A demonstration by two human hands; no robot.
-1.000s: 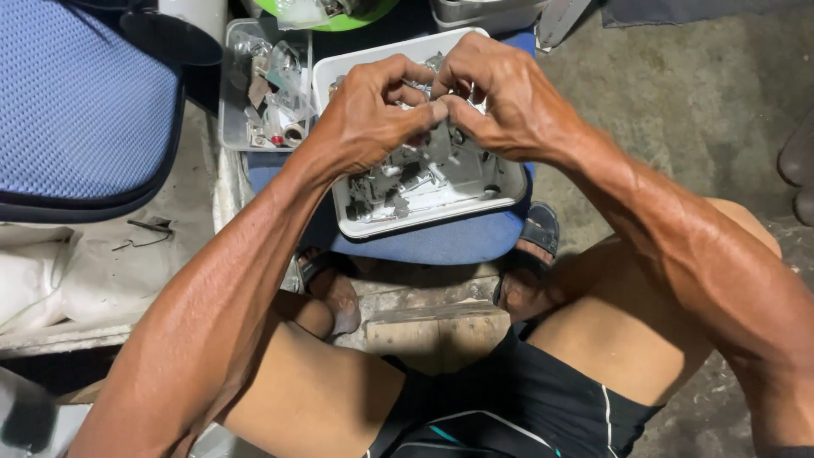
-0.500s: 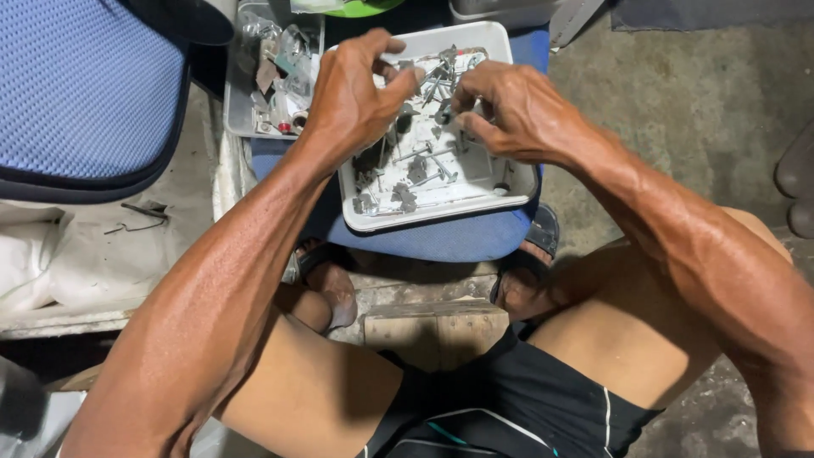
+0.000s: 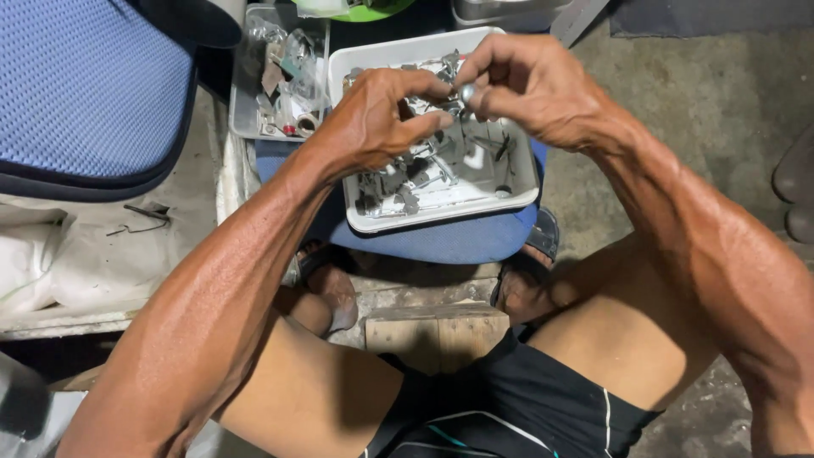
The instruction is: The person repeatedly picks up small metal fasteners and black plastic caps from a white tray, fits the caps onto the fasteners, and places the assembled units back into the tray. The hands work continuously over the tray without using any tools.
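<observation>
While both hands meet above the far end of a white tray (image 3: 365,222), the left hand (image 3: 373,119) curls its fingers narrowly inward, thumb and forefinger pinched toward a small metal part (image 3: 465,92) that sits between the two hands; whether the left fingertips actually clamp it cannot be told. Just right of it, the right hand (image 3: 530,85) holds that part, its thumb and fingers closed tight around the shiny rounded piece. Below the hands, the tray is filled with a loose heap of small metal pieces (image 3: 424,174), grey and silvery, lying in no order. It rests on a blue cushion (image 3: 441,242), whose near edge shows under the tray. Left of the tray and touching its side stands a clear box (image 3: 275,80) of mixed small bits. Further left is a blue mesh chair seat (image 3: 85,89), well apart from the hands. Near the person, bare knees spread to either side, black shorts (image 3: 509,399) show at the bottom, and a wooden block (image 3: 437,335) lies on the concrete floor (image 3: 704,110) between the feet
</observation>
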